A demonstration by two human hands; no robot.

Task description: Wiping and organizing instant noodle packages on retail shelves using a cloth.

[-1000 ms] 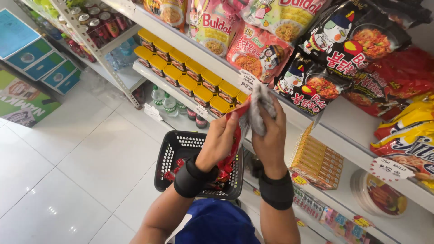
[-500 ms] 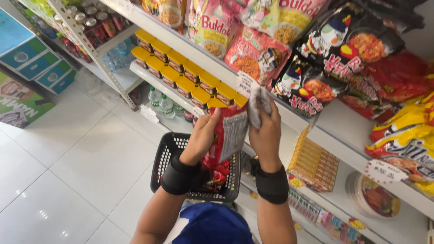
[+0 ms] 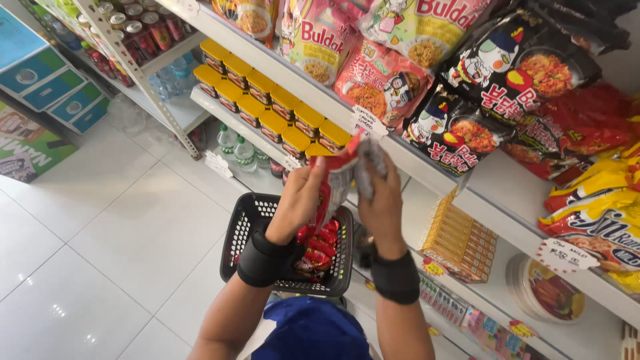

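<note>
My left hand (image 3: 301,199) and my right hand (image 3: 381,193) both grip a red and white noodle packet (image 3: 337,179), held upright in front of the shelf edge. Each wrist wears a black band. Directly below the packet stands a black plastic shopping basket (image 3: 248,227) with several red packets (image 3: 319,248) inside. The top of the packet reaches a white price tag on the shelf edge.
A white shelf (image 3: 467,193) on the right carries pink, black, red and yellow noodle bags (image 3: 460,130). Yellow-lidded tubs (image 3: 267,107) line a lower shelf, with bottles (image 3: 237,143) beneath. Blue and green cartons (image 3: 47,93) stand at the left on the white tiled floor (image 3: 107,253).
The packet has turned from my right hand's side into a two-handed upright hold, and both hands have dropped slightly towards the basket.
</note>
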